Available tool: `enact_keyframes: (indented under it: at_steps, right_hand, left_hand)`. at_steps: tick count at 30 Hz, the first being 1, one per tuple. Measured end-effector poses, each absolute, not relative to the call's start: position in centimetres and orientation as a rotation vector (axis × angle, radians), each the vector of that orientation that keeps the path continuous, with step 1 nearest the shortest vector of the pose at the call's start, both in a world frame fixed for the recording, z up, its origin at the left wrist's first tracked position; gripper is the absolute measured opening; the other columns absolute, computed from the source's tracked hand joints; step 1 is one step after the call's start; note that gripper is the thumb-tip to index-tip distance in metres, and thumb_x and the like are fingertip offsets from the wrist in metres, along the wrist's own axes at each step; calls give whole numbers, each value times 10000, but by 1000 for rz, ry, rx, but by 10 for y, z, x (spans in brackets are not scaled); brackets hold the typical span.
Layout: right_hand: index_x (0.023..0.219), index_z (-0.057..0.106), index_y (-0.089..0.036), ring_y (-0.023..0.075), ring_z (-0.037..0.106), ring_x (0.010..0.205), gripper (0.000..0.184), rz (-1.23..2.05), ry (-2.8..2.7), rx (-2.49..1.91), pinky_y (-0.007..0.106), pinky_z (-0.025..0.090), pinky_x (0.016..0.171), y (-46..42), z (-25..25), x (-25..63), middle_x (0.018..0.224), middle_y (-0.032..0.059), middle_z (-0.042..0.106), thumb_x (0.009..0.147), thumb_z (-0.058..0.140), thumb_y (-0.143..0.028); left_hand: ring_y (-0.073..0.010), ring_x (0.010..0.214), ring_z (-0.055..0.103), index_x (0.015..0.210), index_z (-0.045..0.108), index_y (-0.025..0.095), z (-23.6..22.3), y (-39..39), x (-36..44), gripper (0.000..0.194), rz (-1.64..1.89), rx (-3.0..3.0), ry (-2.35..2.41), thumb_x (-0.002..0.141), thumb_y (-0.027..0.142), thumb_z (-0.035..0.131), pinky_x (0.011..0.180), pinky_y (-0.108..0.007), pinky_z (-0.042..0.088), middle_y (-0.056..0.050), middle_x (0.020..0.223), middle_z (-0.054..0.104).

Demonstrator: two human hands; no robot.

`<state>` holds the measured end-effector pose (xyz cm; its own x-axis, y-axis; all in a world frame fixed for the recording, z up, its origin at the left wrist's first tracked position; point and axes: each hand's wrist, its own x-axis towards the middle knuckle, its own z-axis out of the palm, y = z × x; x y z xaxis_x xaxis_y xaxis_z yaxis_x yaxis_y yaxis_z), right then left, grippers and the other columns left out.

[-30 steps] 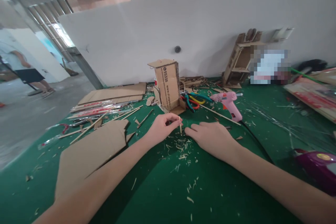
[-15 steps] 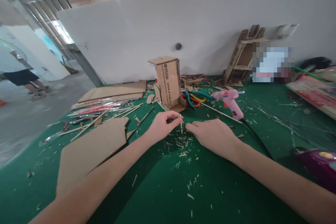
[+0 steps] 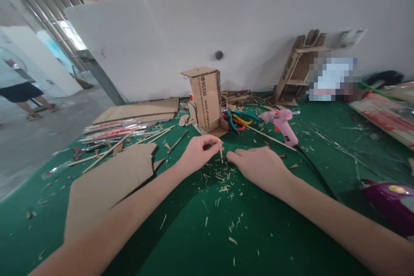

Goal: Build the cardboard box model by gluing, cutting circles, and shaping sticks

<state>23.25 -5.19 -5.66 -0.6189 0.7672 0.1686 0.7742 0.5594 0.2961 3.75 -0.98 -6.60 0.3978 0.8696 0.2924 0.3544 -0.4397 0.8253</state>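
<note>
My left hand (image 3: 202, 152) pinches a short thin wooden stick (image 3: 221, 153) between thumb and fingertips, its lower end pointing down at the table. Just to the right, my right hand (image 3: 257, 164) is closed with its knuckles up; whatever it holds is hidden under the fingers. A small gap parts its fingertips from the stick. Pale wood shavings (image 3: 224, 188) lie scattered on the green table (image 3: 190, 233) below both hands. Right behind the hands stands an upright cardboard structure (image 3: 205, 99) with printed lettering.
A pink glue gun (image 3: 283, 124) with a black cord and pliers (image 3: 233, 121) lie beyond my right hand. Cardboard sheets (image 3: 110, 181) and wooden sticks (image 3: 106, 153) are at left. A purple object (image 3: 388, 202) sits at far right. Another person (image 3: 22, 90) stands at far left.
The view has shifted slightly, so the scene sits a little further left. Both hands keep nearly the same pose, with the stick still in my left hand.
</note>
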Motion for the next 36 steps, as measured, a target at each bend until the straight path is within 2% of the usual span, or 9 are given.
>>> enact_keyframes:
  at_steps: [3, 7, 14, 19, 24, 27, 31, 36]
  right_hand:
    - [981, 554, -245, 124, 576, 520, 184, -478, -2800, -1349, 281, 108, 453, -52, -55, 232, 700, -28, 640, 852, 484, -134]
    - [993, 547, -230, 135, 598, 562, 142, -521, -2704, -1428, 287, 123, 456, -53, -57, 232, 753, -1, 657, 900, 447, -190]
    - [1000, 532, -246, 133, 598, 536, 198, -426, -2829, -1367, 280, 123, 450, -52, -55, 233, 723, -28, 652, 848, 488, -127]
    - [1007, 543, -211, 136, 594, 551, 184, -540, -2712, -1429, 279, 144, 452, -54, -55, 231, 771, 8, 665, 877, 443, -129]
    - [1017, 532, -235, 129, 554, 470, 224, -488, -2780, -1374, 286, 143, 431, -51, -55, 233, 745, -34, 654, 844, 466, -108]
    - [987, 529, -235, 127, 557, 466, 181, -457, -2794, -1352, 293, 124, 431, -50, -54, 235, 738, -39, 655, 854, 470, -128]
    - [978, 540, -240, 122, 557, 476, 215, -461, -2812, -1333, 289, 117, 447, -54, -55, 236, 700, -50, 641, 827, 499, -92]
    - [939, 551, -226, 122, 556, 537, 104, -572, -2655, -1321, 300, 99, 464, -55, -62, 237, 713, -24, 623, 916, 450, -218]
  left_hand:
    - [-155, 740, 638, 827, 656, 135, -66, -9, 40, 169, 985, 1906, 1041, 820, 279, 567, 687, -250, 495, -61, 813, 704]
    - [-152, 720, 632, 811, 657, 135, -67, -8, 42, 165, 991, 1911, 1064, 811, 274, 570, 677, -252, 497, -61, 800, 700]
    - [-156, 737, 652, 815, 645, 134, -66, -10, 45, 152, 1010, 1846, 1067, 795, 272, 583, 713, -267, 520, -66, 798, 703]
    - [-159, 743, 655, 826, 645, 133, -66, -10, 44, 149, 996, 1844, 1060, 794, 261, 577, 712, -273, 525, -69, 803, 702]
    - [-166, 753, 663, 839, 644, 132, -68, -9, 44, 160, 993, 1835, 1060, 797, 273, 581, 718, -281, 531, -72, 812, 707]
    - [-166, 759, 667, 837, 645, 140, -66, -11, 44, 147, 982, 1864, 1055, 802, 265, 575, 715, -278, 534, -66, 815, 711]
    - [-159, 756, 667, 840, 647, 140, -62, -15, 44, 141, 992, 1885, 1072, 810, 253, 568, 701, -258, 531, -62, 814, 714]
    - [-154, 755, 659, 854, 647, 141, -64, -15, 42, 154, 1002, 1909, 1049, 820, 266, 563, 691, -250, 523, -56, 827, 711]
